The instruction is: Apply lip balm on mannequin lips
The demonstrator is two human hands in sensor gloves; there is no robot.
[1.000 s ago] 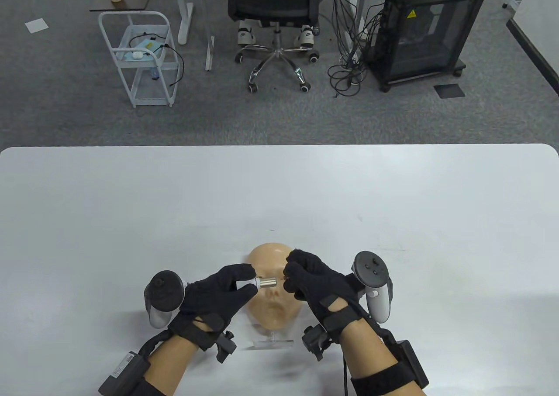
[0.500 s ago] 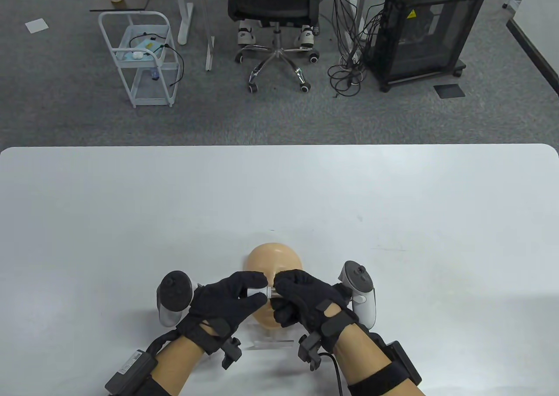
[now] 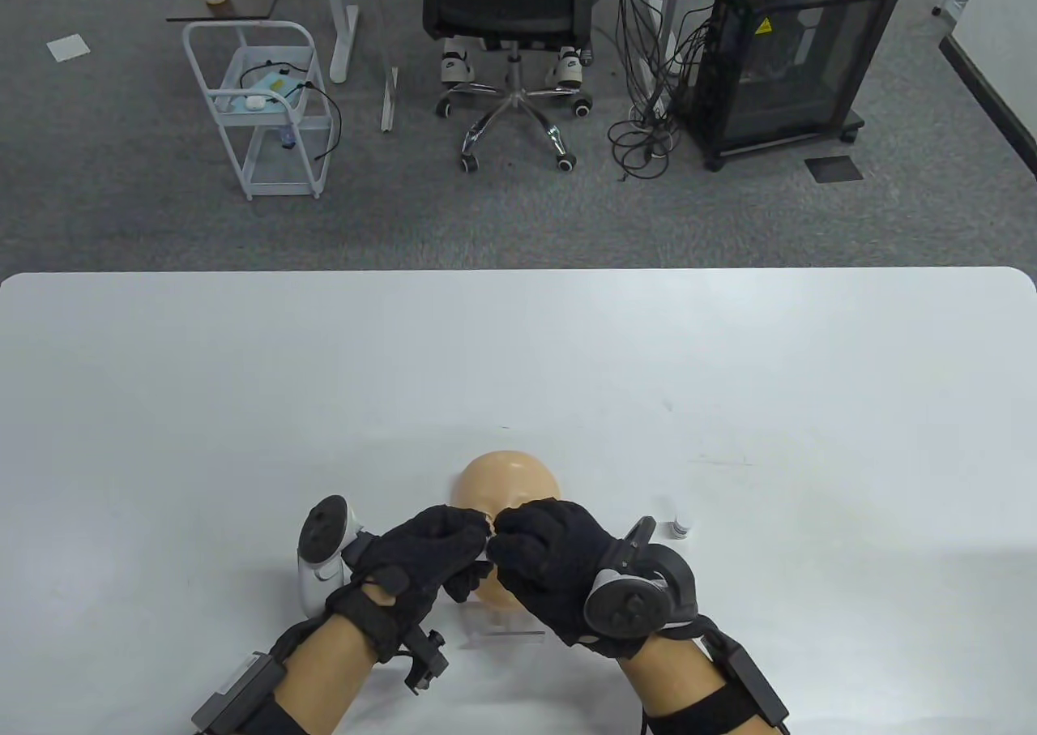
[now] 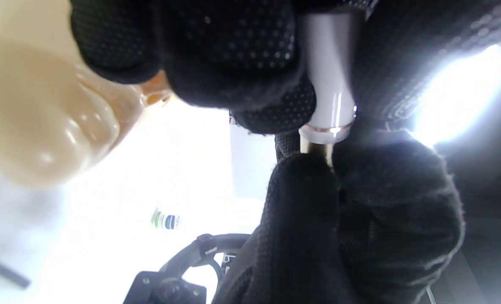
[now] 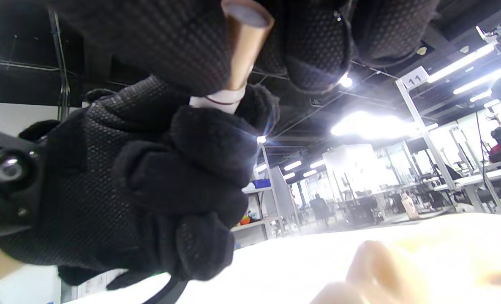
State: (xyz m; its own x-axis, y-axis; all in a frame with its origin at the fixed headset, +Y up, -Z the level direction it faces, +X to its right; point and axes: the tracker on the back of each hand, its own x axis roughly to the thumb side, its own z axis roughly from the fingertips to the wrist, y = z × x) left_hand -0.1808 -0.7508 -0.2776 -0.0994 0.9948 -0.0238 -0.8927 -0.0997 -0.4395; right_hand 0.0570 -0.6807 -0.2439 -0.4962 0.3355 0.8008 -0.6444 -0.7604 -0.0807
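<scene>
The tan mannequin head (image 3: 506, 476) lies face up on a clear stand near the table's front edge. It also shows in the left wrist view (image 4: 43, 126) and the right wrist view (image 5: 381, 270). Both hands meet above its lower face. My left hand (image 3: 474, 547) grips the white base of the lip balm tube (image 4: 328, 76). My right hand (image 3: 509, 534) pinches the tube's other end, a tan cylinder (image 5: 242, 42). In the table view the tube is almost hidden between the fingers. The mannequin's lips are hidden under the hands.
A small white item (image 3: 679, 527) with a dark foot stands on the white table (image 3: 518, 346) just right of my right hand. It also shows in the left wrist view (image 4: 166, 220). Beyond the far edge stand a chair, a cart and a black cabinet.
Both hands came together and moved towards me over the lower face. My right hand took hold of the tube's free end and rolled over. The small white item came into sight.
</scene>
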